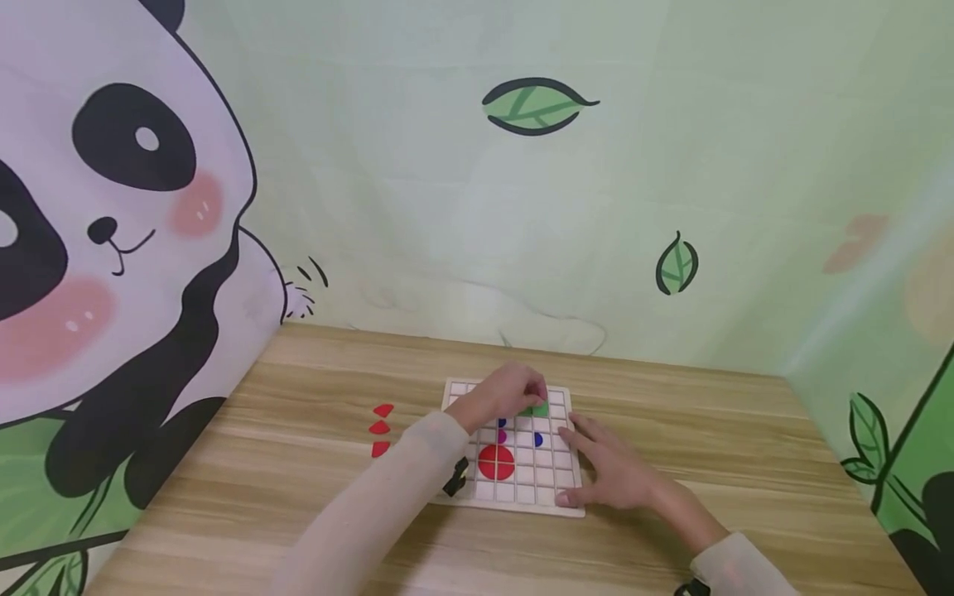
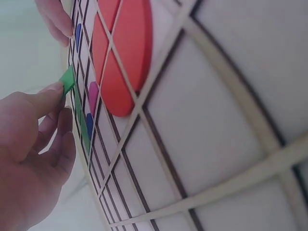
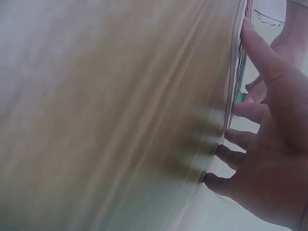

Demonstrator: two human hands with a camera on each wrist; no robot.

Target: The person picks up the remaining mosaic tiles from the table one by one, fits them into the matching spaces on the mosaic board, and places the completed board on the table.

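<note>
A white grid board (image 1: 526,494) with raised square cells lies on the table. My left hand (image 1: 501,392) reaches over its far part and pinches a small green tile (image 2: 69,81) between thumb and fingers. More green (image 2: 83,127) lies in the cells beneath that hand. Red quarter pieces form a disc (image 1: 496,462) on the board. Near it lie a magenta piece (image 1: 503,436) and a blue piece (image 1: 538,439); another blue piece (image 2: 89,126) is partly hidden in the head view. My right hand (image 1: 614,468) rests along the board's right edge, fingers spread and fairly straight, thumb at the near corner.
Left of the board, red pieces lie in a column on the wooden table (image 1: 313,397): an upper one (image 1: 383,410), a middle one (image 1: 379,427) and a lower one (image 1: 380,449). A printed panda backdrop (image 1: 417,207) stands behind the table.
</note>
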